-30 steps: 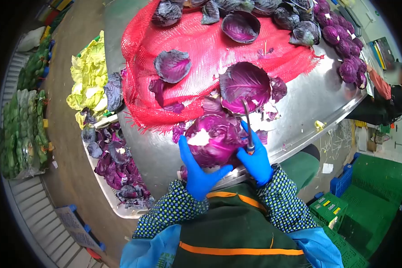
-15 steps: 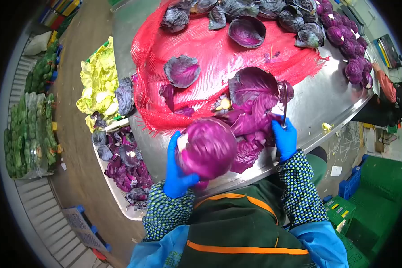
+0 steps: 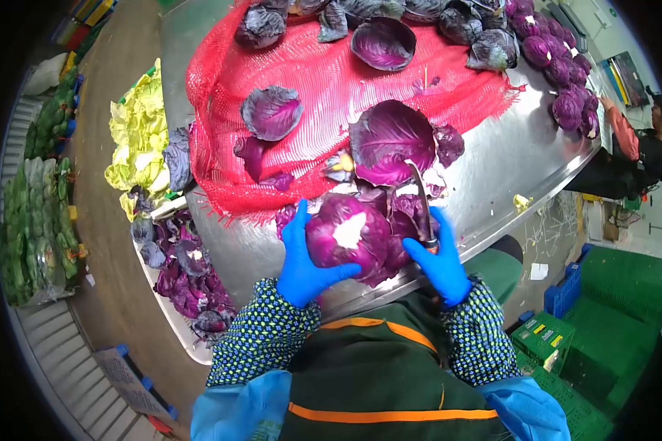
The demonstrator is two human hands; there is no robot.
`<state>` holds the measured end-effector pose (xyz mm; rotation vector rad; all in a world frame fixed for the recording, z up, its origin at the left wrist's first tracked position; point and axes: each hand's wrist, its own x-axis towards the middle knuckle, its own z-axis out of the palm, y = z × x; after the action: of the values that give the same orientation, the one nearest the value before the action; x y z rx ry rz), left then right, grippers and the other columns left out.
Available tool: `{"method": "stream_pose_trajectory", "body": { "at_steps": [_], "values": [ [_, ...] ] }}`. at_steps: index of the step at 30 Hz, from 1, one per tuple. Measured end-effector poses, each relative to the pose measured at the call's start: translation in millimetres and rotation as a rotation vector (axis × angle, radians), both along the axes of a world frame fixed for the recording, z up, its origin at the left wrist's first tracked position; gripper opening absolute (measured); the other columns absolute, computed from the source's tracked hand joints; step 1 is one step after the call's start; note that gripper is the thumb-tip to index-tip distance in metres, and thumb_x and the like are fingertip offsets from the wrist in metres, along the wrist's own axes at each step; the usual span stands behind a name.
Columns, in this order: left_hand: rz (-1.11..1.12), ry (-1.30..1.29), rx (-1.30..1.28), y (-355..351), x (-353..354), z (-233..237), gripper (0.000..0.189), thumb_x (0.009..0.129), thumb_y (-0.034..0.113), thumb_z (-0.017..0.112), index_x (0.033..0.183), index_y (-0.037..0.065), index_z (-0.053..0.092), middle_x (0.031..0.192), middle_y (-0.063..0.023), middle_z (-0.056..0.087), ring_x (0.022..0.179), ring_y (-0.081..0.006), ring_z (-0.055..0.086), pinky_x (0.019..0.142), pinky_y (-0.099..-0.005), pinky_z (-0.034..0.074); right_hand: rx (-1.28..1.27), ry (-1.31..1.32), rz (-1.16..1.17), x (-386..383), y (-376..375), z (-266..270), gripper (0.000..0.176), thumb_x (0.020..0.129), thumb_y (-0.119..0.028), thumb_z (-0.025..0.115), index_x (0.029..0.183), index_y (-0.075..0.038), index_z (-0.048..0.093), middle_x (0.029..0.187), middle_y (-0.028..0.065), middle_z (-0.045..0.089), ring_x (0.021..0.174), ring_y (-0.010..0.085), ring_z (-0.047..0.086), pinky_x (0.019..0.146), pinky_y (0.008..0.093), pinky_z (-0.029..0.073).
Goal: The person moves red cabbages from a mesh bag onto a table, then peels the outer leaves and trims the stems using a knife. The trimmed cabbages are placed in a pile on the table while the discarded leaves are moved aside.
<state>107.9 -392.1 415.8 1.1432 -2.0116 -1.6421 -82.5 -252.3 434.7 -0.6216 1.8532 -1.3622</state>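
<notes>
Though white-patched, a round purple cabbage (image 3: 351,235).

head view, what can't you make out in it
All in the head view:
- underside of the round purple cabbage: hidden by its own bulk
- most of the curved metal knife's handle: covered by the blue-gloved right hand
- some dark purple cabbages: cut off by the top edge
- print on the small yellow labels: too small

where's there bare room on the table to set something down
Widest: the steel table's right side, between red mesh, purple cabbages and near edge, bar one yellow scrap. Narrower: between mesh, left hand and white tray. Crowded: far side, around right hand.
</notes>
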Motion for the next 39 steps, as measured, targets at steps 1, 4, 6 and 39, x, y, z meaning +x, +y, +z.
{"method": "stream_pose_trajectory", "body": {
  "at_steps": [1, 4, 6, 39],
  "values": [
    [-0.101, -0.078, -0.213, 3, -2, 3, 0.123, 0.048, 0.032, 0.090, 0.142, 0.006, 0.015, 0.129, -0.0179, 0.029, 0.123, -0.0310, 0.034, 0.104, -0.0427, 0.030, 0.069, 0.325, 0.016, -8, 7, 7, 0.064, 0.081, -0.016, 0.068, 0.135, -0.007, 0.036, 0.135, 0.0191, 0.036, 0.123, 0.0281, 0.036, 0.097, 0.0391, 0.037],
    [-0.067, -0.084, -0.368, 16, -19, 12, 0.111, 0.054, 0.035, 0.086, 0.139, 0.004, 0.022, 0.133, -0.0202, 0.029, 0.124, -0.0337, 0.032, 0.105, -0.0428, 0.029, 0.153, 0.865, 0.092, -16, 7, 48, 0.058, 0.083, -0.014, 0.064, 0.134, -0.010, 0.038, 0.137, 0.0206, 0.037, 0.126, 0.0304, 0.040, 0.094, 0.0390, 0.041],
    [-0.013, -0.032, -0.286, 18, -31, 7, 0.108, 0.056, 0.033, 0.085, 0.138, 0.002, 0.023, 0.133, -0.0204, 0.030, 0.124, -0.0333, 0.033, 0.104, -0.0423, 0.030, 0.116, 0.358, 0.370, -8, 7, 61, 0.056, 0.085, -0.015, 0.062, 0.136, -0.014, 0.039, 0.121, 0.0152, 0.051, 0.104, 0.0282, 0.058, 0.081, 0.0354, 0.048],
    [-0.030, 0.342, -0.483, 22, 6, 59, 0.095, 0.053, 0.029, 0.087, 0.132, 0.018, 0.035, 0.138, -0.0240, 0.023, 0.128, -0.0445, 0.027, 0.102, -0.0567, 0.028, 0.377, -0.442, 0.046, -42, -55, -32, 0.033, 0.087, -0.037, 0.059, 0.093, -0.005, 0.056, 0.073, 0.0024, 0.059, 0.062, 0.0089, 0.055, 0.047, 0.0206, 0.041]
  ]
}}
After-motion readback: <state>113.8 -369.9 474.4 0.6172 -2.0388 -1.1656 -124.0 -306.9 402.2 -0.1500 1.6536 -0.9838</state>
